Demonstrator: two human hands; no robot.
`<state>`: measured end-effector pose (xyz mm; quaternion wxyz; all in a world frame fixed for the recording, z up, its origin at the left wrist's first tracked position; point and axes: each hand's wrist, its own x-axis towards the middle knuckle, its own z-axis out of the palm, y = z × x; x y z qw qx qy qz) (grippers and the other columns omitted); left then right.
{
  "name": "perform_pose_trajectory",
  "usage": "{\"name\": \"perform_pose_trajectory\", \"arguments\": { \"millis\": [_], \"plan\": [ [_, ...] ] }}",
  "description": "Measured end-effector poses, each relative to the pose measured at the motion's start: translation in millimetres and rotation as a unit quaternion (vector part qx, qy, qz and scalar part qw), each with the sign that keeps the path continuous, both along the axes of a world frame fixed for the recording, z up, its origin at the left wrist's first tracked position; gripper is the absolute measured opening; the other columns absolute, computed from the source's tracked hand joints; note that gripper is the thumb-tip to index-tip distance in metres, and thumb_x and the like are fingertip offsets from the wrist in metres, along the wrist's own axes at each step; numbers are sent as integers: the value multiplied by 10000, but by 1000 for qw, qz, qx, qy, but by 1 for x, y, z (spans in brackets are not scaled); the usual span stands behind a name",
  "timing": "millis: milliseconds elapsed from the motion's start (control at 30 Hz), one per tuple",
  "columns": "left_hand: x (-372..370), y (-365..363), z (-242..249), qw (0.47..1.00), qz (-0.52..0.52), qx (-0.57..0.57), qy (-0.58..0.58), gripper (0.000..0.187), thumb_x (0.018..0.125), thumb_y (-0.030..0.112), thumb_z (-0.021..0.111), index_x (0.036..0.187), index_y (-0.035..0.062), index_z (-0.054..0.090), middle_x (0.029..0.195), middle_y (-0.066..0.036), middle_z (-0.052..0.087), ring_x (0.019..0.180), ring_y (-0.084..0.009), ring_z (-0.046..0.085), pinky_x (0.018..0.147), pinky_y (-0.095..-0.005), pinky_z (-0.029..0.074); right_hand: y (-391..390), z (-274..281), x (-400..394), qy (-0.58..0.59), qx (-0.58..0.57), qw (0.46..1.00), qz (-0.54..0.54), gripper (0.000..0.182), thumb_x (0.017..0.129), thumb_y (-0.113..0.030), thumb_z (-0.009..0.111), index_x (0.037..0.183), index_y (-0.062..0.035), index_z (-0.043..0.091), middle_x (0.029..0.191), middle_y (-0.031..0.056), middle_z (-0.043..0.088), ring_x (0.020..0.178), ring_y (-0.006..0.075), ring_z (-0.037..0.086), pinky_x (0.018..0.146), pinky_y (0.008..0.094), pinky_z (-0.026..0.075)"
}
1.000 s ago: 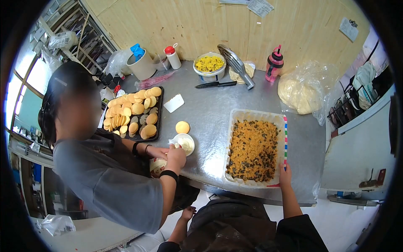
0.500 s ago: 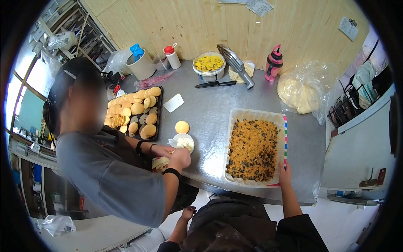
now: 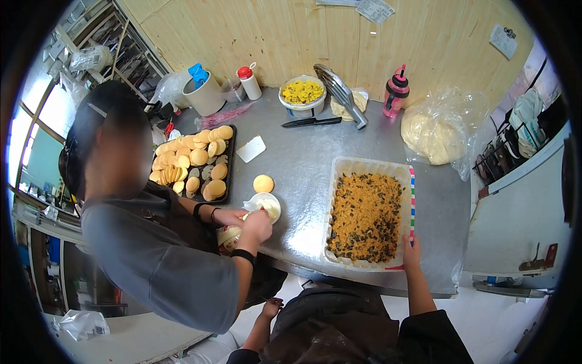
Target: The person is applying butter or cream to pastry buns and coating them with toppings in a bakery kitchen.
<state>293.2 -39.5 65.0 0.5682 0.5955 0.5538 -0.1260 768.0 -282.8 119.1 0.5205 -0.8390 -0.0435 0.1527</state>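
The person's right hand [image 3: 412, 253] is at the plastic tub [image 3: 370, 164], thumb and fingers pinching its right rim close to the near corner. The tub sits at the front edge of the metal surface [image 3: 297, 188], towards the near right corner, and holds an orange mixture [image 3: 367, 212] with dark bits. The left hand [image 3: 273, 307] hangs below the front edge, well apart from the tub; its fingers look curled, but I cannot tell whether they pinch anything. By the right edge lies pale dough [image 3: 431, 138] in clear plastic. At the front edge, left of the tub, a co-worker's hands [image 3: 257, 227] work beside a white bowl [image 3: 277, 205]. A black tray [image 3: 233, 144] of round cakes [image 3: 198, 157] lies near the left edge.
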Motion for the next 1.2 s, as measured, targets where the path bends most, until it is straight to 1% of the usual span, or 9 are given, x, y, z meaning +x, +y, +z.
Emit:
{"name": "perform_pose_trajectory", "arguments": {
  "millis": [233,333,433,533,633,733,833,933,1200],
  "plan": [
    [-19,-1,-36,999,26,-31,-20,293,948,224,557,1104,-21,596,951,-166,677,818,-230,654,725,-346,529,0,3,-1,2,10,1000,2,306,945,-256,559,1125,-10,585,980,68,625,879,145,558,802,300,453],
    [-18,1,-33,999,-4,-20,-26,301,948,233,557,1108,-19,596,964,-168,675,819,-229,654,735,-346,526,2,7,-2,14,25,1000,-7,303,944,-257,561,1117,-9,589,972,65,626,868,139,558,793,297,455],
    [-7,0,-18,1000,-20,-8,7,302,950,233,552,1108,-20,596,975,-171,672,816,-231,652,740,-345,524,3,11,-1,13,-16,1000,-5,306,942,-261,563,1111,-7,591,958,61,628,851,133,560,778,295,458],
    [-22,0,-51,998,32,-59,-15,299,953,228,547,1112,-20,592,981,-173,670,819,-231,650,740,-348,523,4,3,-2,-7,18,1000,-18,294,944,-293,554,1010,-7,582,849,81,606,787,166,538,734,330,443],
    [-13,-3,-27,1000,11,-21,-3,296,954,223,545,1118,-21,587,979,-173,670,819,-231,650,743,-351,522,7,5,-4,-17,42,998,-32,290,942,-294,558,994,-9,581,834,77,598,773,161,529,718,325,440],
    [-21,-3,-41,999,22,-31,-29,291,958,217,541,1120,-21,583,978,-168,672,820,-229,651,747,-350,520,2,-1,-2,-8,37,999,-25,286,941,-294,561,982,-12,579,812,70,582,755,152,515,699,319,434],
    [-24,-5,-45,1000,0,-10,-26,288,961,215,537,1118,-22,580,975,-161,674,812,-223,649,747,-349,518,2,-2,-2,-13,28,999,-30,280,940,-292,565,977,-15,578,795,62,567,738,142,501,682,311,429],
    [-15,-5,-30,1000,0,-8,2,289,963,218,534,1119,-22,578,972,-157,676,807,-219,649,744,-348,516,4,-1,-3,-21,27,999,-33,284,939,-293,566,990,-14,581,794,55,567,737,135,501,679,308,429],
    [-21,-8,-38,1000,17,-14,-13,285,967,220,528,1108,-19,590,968,-158,672,823,-221,650,749,-343,522,2,-11,-2,0,59,997,-44,297,933,-278,568,1064,-12,593,872,68,614,796,142,541,727,306,445]
  ]
}}
